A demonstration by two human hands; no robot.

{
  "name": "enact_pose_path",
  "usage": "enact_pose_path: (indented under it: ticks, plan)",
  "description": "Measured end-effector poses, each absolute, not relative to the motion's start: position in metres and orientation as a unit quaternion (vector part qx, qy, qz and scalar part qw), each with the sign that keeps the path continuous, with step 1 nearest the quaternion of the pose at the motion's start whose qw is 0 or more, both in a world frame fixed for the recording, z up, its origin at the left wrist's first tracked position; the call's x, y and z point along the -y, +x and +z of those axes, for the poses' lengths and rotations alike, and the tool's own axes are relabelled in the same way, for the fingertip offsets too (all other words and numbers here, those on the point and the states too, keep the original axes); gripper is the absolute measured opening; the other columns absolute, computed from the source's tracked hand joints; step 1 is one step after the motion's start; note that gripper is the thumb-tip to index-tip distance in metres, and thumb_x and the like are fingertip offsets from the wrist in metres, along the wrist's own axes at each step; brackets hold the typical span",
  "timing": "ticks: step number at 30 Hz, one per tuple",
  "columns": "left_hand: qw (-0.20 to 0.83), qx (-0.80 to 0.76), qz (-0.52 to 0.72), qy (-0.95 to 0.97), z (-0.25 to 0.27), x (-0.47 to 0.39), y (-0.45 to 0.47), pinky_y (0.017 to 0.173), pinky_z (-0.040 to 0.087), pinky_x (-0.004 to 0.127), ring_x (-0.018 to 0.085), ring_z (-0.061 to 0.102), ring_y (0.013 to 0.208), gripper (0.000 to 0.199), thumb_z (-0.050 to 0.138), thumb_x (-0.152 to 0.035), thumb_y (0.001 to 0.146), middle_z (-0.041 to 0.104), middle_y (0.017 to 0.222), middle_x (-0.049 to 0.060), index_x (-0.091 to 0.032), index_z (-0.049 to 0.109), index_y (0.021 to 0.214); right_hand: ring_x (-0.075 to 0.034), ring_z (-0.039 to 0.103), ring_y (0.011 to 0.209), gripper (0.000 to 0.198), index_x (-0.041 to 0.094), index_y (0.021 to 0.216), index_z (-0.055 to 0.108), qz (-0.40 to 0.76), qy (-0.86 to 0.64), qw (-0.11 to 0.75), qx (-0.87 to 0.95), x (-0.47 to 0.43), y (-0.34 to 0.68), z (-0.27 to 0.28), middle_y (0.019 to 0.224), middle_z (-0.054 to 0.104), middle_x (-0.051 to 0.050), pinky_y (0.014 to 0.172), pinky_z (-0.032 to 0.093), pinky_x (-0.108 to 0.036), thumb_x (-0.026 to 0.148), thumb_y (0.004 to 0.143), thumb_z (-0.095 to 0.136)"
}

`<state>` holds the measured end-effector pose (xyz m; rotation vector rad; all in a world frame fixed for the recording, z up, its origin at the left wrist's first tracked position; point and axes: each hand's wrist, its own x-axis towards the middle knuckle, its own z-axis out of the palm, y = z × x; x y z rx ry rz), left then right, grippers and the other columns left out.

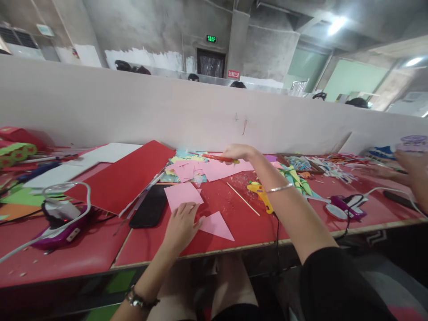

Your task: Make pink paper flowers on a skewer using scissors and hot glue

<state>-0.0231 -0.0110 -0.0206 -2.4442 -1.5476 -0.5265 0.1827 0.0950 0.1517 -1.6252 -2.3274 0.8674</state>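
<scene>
My left hand (180,227) rests open near the front of the table, its fingertips on a square sheet of pink paper (182,195) and its thumb apart from the fingers. Beside the thumb lies a second pink paper piece (219,226) with a pointed corner. Farther back, my right hand (236,152) is closed around slim orange-handled scissors (217,157), whose tip points left. The scissors are over a longer pink strip (227,168) and a heap of paper scraps (189,166). Part of their handle is hidden by my fingers.
A black phone (149,207) lies left of the pink square. Right of it are a thin wooden stick (243,199) and a yellow glue gun (261,195). Red card (130,178) and purple power strips (347,208) flank the work area. Another person's hand (384,174) reaches in at right.
</scene>
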Motion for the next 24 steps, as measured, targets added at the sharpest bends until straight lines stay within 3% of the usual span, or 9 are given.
enact_pose_path:
  ticks: [4,6,9,13,18,24]
  plan:
    - [0.031,0.548,-0.148,-0.823,-0.032,0.025,0.005,0.082,0.042,0.042,0.030,0.051,0.102,0.049,0.053,-0.046,0.073,0.057,0.109,0.016,-0.010,0.055,0.107,-0.006,0.042,0.050,0.019,0.015,0.076,0.053,0.355,-0.465,0.194,0.788,-0.053,0.188,0.116,0.064,0.049,0.002,0.049,0.038,-0.019,0.030,0.080,0.042]
    - [-0.011,0.564,-0.146,-0.812,-0.037,0.026,0.012,0.085,0.040,0.044,0.033,0.048,0.105,0.062,0.057,-0.051,0.067,0.053,0.113,0.019,-0.006,0.051,0.110,-0.006,0.041,0.047,0.020,0.014,0.079,0.052,0.472,-0.366,0.319,0.736,-0.030,0.186,0.094,0.064,0.050,0.002,0.045,0.039,-0.020,0.033,0.075,0.049]
    - [-0.112,0.577,-0.160,-0.793,-0.037,0.022,0.013,0.087,0.039,0.043,0.033,0.048,0.106,0.068,0.063,-0.045,0.061,0.051,0.113,0.020,-0.005,0.047,0.113,-0.004,0.039,0.045,0.016,0.015,0.080,0.052,0.542,-0.323,0.403,0.663,0.001,0.186,0.069,0.064,0.050,0.004,0.041,0.035,-0.017,0.026,0.069,0.055]
    - [-0.212,0.573,-0.195,-0.767,-0.035,0.014,0.007,0.082,0.042,0.041,0.032,0.053,0.100,0.056,0.064,-0.029,0.057,0.055,0.106,0.018,-0.008,0.051,0.107,-0.004,0.040,0.047,0.018,0.017,0.082,0.052,0.567,-0.348,0.453,0.594,0.024,0.192,0.049,0.070,0.051,0.003,0.038,0.029,-0.015,0.016,0.065,0.057]
    - [-0.250,0.557,-0.240,-0.754,-0.042,0.012,0.008,0.081,0.044,0.034,0.024,0.059,0.093,0.038,0.055,-0.014,0.061,0.063,0.098,0.012,-0.013,0.058,0.099,-0.002,0.032,0.040,0.015,0.018,0.076,0.051,0.601,-0.390,0.458,0.527,0.025,0.191,0.021,0.057,0.042,0.008,0.035,0.025,-0.014,0.022,0.066,0.061]
    - [-0.276,0.536,-0.290,-0.744,-0.007,0.004,-0.002,0.064,0.046,0.027,0.020,0.062,0.069,0.025,0.049,-0.026,0.073,0.069,0.075,0.005,-0.015,0.066,0.089,-0.004,0.037,0.042,0.026,0.017,0.077,0.053,0.561,-0.443,0.485,0.504,0.011,0.179,-0.008,0.054,0.040,0.008,0.037,0.031,-0.017,0.033,0.061,0.068]
